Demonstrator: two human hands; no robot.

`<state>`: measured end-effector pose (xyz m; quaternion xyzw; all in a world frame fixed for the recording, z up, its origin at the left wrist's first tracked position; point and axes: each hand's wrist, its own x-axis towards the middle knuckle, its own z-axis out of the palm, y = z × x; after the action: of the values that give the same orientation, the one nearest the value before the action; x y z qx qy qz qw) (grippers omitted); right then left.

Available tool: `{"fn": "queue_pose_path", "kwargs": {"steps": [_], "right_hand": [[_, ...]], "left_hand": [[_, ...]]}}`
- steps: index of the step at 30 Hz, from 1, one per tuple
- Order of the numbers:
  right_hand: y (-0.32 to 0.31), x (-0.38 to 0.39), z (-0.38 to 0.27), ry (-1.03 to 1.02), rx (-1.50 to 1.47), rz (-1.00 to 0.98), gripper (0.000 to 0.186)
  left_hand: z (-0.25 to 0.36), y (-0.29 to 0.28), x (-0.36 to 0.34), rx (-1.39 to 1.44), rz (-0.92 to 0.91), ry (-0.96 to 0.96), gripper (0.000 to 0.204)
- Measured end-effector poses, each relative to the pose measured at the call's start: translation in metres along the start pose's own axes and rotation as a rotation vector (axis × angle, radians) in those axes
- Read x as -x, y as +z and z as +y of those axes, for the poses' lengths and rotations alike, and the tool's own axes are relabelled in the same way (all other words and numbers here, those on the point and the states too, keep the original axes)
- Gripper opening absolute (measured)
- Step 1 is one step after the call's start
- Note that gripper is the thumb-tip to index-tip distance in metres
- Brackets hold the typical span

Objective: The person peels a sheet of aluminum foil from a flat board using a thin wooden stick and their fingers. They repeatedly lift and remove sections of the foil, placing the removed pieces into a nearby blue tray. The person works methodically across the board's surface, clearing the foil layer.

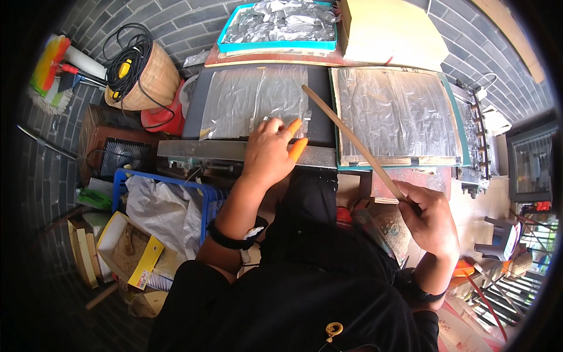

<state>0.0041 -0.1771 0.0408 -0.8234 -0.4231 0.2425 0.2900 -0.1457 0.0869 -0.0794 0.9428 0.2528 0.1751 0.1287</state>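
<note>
Right hand [431, 222] closed round the near end of a wooden stick [359, 145], which slants across the right film sheet [404, 111]. Left hand [267, 151], orange finger covers [298, 150] on, at left film sheet's [249, 97] near edge; can't tell if pinching.

Gripped a wooden stick [358, 144] in the right hand [431, 222], between 3 and 4 o'clock, with the far tip close to 12 o'clock. Had the left hand [268, 151] just off centre toward 11 o'clock, with two fingers [298, 150] capped in orange and parted, beside the 5 o'clock corner of a wrinkled grey sheet [249, 97] on the dark desk [321, 120]. Angled the stick over a green-edged board [457, 120] at 2 o'clock, spread with another sheet [399, 117]. Saw foil scraps [281, 20] in a turquoise tray [278, 46] at 12 o'clock, a yellow box [393, 32] at 1, a woven basket [161, 76] with black cable [116, 82] at 10, and a blue crate [209, 202] between 8 and 9.
</note>
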Motion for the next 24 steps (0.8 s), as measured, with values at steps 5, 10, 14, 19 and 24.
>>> {"fn": "queue_pose_path", "kwargs": {"steps": [5, 10, 14, 19, 24], "right_hand": [[-0.003, 0.006, 0.005, -0.053, 0.022, -0.067, 0.036], [-0.005, 0.008, 0.002, -0.007, 0.086, -0.143, 0.034], [-0.004, 0.007, 0.001, -0.019, 0.026, -0.168, 0.038], [0.001, 0.000, 0.002, -0.129, 0.014, -0.175, 0.040], [-0.003, -0.003, -0.006, -0.095, 0.004, -0.228, 0.041]], "left_hand": [[-0.028, -0.008, 0.003, 0.206, 0.110, -0.135, 0.041], [-0.066, -0.025, 0.011, 0.121, 0.172, -0.294, 0.043], [-0.079, -0.030, 0.021, 0.117, 0.207, -0.306, 0.036], [-0.056, -0.026, 0.024, 0.011, 0.194, -0.078, 0.026], [-0.042, -0.017, 0.024, -0.011, 0.157, -0.041, 0.029]]}}
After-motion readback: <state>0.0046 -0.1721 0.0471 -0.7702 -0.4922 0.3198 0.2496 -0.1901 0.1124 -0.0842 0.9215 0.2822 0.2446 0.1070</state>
